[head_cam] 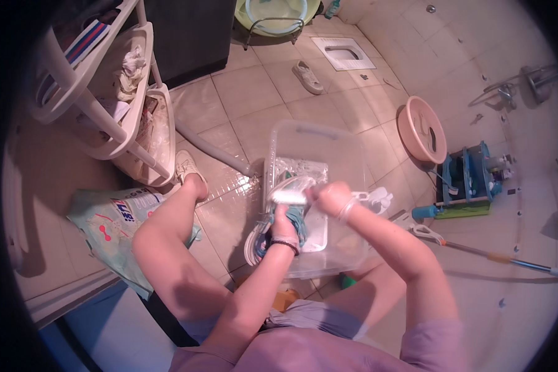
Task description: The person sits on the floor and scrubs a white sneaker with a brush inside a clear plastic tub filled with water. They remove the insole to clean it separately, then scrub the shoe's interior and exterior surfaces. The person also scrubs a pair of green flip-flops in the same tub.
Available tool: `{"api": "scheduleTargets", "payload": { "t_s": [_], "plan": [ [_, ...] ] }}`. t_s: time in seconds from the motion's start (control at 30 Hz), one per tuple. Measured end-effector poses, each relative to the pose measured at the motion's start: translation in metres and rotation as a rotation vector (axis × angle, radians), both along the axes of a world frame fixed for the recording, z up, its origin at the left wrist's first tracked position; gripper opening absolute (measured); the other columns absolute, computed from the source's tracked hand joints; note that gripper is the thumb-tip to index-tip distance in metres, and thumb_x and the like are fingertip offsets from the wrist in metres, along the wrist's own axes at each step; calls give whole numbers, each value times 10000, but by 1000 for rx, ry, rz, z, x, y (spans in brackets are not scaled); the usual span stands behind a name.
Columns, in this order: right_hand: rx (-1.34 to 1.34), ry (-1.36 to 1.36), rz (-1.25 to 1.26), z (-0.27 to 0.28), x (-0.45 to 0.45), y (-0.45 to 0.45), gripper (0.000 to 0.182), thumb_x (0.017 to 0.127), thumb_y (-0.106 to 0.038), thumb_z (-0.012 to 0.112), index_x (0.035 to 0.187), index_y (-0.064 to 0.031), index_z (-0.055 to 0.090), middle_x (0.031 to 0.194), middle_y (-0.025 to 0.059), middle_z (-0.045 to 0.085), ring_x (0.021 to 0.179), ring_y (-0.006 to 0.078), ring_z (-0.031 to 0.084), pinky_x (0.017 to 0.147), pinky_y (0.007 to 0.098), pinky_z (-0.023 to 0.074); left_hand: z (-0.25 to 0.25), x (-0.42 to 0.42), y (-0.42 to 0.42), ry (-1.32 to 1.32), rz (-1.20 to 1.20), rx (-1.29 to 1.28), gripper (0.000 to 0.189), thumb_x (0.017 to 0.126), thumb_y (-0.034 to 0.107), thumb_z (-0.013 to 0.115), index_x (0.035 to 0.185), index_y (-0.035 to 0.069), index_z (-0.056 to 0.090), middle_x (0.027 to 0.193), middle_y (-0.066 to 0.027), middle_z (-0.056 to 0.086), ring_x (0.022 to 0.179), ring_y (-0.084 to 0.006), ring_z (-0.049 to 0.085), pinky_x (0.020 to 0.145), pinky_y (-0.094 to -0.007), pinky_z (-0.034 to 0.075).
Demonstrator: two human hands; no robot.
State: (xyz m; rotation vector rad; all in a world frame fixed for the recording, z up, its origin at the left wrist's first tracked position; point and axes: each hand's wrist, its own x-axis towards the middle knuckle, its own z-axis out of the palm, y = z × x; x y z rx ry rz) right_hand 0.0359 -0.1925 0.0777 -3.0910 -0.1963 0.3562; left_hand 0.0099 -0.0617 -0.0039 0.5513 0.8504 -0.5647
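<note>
Between the knees stands a clear plastic storage tub (348,149). Over it, my left hand (285,228), in a thin clear glove, grips a sneaker (253,244) with pale soles and blue laces. My right hand (333,199), gloved as well and blurred, is closed around a white brush (362,196), whose handle end sticks out past the fist. The brush's blurred white head lies against or just above the shoe's upper; which one I cannot tell. Below the shoe, a white rectangular board or tray (317,235) rests in the tub.
A grey drain hose (214,151) runs over wet tiles. To the left are a tiered white rack (160,172) and a printed plastic bag (102,223). A pink basin (411,135), blue caddy (465,172) and long-handled mop (483,253) line the right. Ahead are a single shoe (308,77) and squat toilet (360,65).
</note>
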Motion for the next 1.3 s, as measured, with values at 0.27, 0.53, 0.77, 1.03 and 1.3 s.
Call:
{"api": "scheduleTargets", "payload": {
  "t_s": [0.27, 0.53, 0.77, 1.03, 1.3],
  "plan": [
    [-183, 310, -56, 27, 29, 1, 361, 901, -351, 368, 900, -136, 659, 907, 118, 642, 847, 276, 621, 751, 401, 479, -3, -2, -4, 79, -123, 141, 316, 768, 385, 480, 765, 87, 586, 647, -32, 551, 502, -173, 511, 431, -308, 410],
    [-253, 410, 212, 32, 66, 56, 239, 781, -260, 523, 878, -114, 686, 886, 132, 654, 854, 275, 629, 742, 368, 496, -16, -16, -16, -170, -116, 367, 570, 796, 423, 517, 1110, -52, 537, 1090, -130, 562, 937, -232, 517, 851, -314, 390],
    [-359, 428, 164, 27, 77, 1, 264, 771, -318, 532, 867, -128, 688, 898, 101, 658, 857, 267, 628, 760, 371, 483, 2, -27, -12, -82, -230, 243, 387, 775, 360, 523, 909, -1, 563, 833, -47, 540, 741, -128, 512, 672, -265, 425],
    [-175, 181, -276, 23, 46, 0, 298, 849, -310, 492, 988, -83, 626, 851, 142, 645, 794, 300, 632, 700, 405, 502, -2, -2, 3, 48, 23, -51, 300, 731, 332, 500, 804, 53, 585, 746, -73, 585, 625, -217, 563, 543, -314, 461],
    [309, -25, -552, -9, -121, 96, 437, 876, -292, 486, 1289, -162, 426, 839, 190, 611, 725, 356, 599, 614, 434, 480, 27, 17, 36, 14, 93, -175, 359, 724, 304, 494, 932, 22, 574, 882, -92, 603, 765, -237, 590, 685, -350, 478]
  ]
}}
